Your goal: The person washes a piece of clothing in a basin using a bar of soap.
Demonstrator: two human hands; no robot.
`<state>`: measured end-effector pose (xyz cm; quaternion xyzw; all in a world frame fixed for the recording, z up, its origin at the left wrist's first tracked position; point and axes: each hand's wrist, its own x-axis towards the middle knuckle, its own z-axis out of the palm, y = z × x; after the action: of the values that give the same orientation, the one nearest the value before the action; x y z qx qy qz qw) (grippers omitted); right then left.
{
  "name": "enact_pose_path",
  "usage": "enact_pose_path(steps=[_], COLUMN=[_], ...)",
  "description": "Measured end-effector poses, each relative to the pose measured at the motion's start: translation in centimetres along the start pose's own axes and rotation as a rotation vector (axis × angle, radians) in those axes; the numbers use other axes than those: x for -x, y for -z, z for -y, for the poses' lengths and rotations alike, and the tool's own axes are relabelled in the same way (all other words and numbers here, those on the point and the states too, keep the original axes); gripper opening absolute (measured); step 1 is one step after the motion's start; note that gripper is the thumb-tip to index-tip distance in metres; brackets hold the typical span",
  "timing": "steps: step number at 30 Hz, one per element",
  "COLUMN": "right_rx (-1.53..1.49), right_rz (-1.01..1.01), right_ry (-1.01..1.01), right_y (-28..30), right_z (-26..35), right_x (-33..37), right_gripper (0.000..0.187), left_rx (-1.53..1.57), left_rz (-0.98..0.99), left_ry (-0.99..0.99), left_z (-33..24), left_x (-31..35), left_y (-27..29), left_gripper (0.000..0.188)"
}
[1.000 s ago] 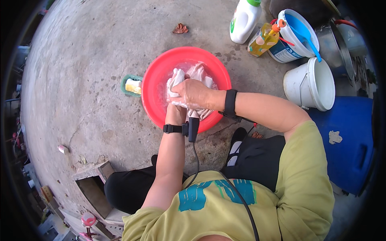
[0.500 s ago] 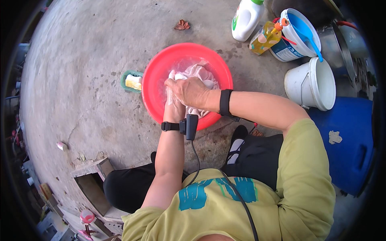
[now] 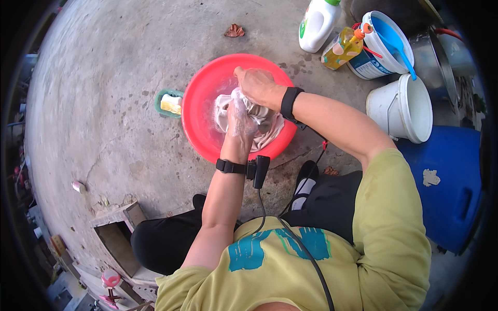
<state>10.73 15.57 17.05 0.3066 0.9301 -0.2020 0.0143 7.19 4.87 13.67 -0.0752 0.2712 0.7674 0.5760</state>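
Observation:
In a red plastic basin lies a wet, pale pinkish-white cloth in soapy water. My left hand, covered in suds, is closed on a bunched part of it near the basin's middle. Just beyond and to the right, my right hand is curled with its back toward me, gripping the cloth's upper part; its fingertips are mostly hidden. The two hands are close together, with folds of cloth between and below them.
Left of the basin a green soap dish holds a white and yellow bar. At the far right stand a white detergent bottle, a yellow pump bottle, a bucket with a blue scoop, a white bucket and a blue barrel.
My right hand has moved up and to the right, apart from the left wrist. My left hand has shifted right and slightly nearer me. The cloth has been bunched differently.

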Motion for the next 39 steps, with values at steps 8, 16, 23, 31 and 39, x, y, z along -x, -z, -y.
enact_pose_path(steps=[8,16,23,31,39], right_rx=[0.030,0.171,0.057,0.072,0.092], right_rz=[0.113,-0.057,-0.025,-0.091,-0.130], right_ry=[0.384,0.367,0.102,0.354,0.435], right_y=[-0.2,-0.2,0.5,-0.9,0.5], right_z=[5.6,4.7,-0.5,3.7,6.0], right_x=[4.9,4.3,1.1,3.3,4.7], right_gripper=[0.014,0.020,0.014,0.015,0.016], left_rx=[-0.324,-0.801,0.018,-0.263,-0.907], left_rz=[-0.016,-0.112,-0.121,0.124,-0.230], left_ry=[-0.103,-0.330,0.056,-0.135,-0.389], left_z=[-0.8,-0.3,1.2,-0.5,-0.8], left_x=[-1.6,-0.9,-0.7,-1.4,-0.9], left_y=[8.4,5.5,-0.1,3.9,3.8], left_gripper=[0.023,0.017,0.023,0.024,0.023])
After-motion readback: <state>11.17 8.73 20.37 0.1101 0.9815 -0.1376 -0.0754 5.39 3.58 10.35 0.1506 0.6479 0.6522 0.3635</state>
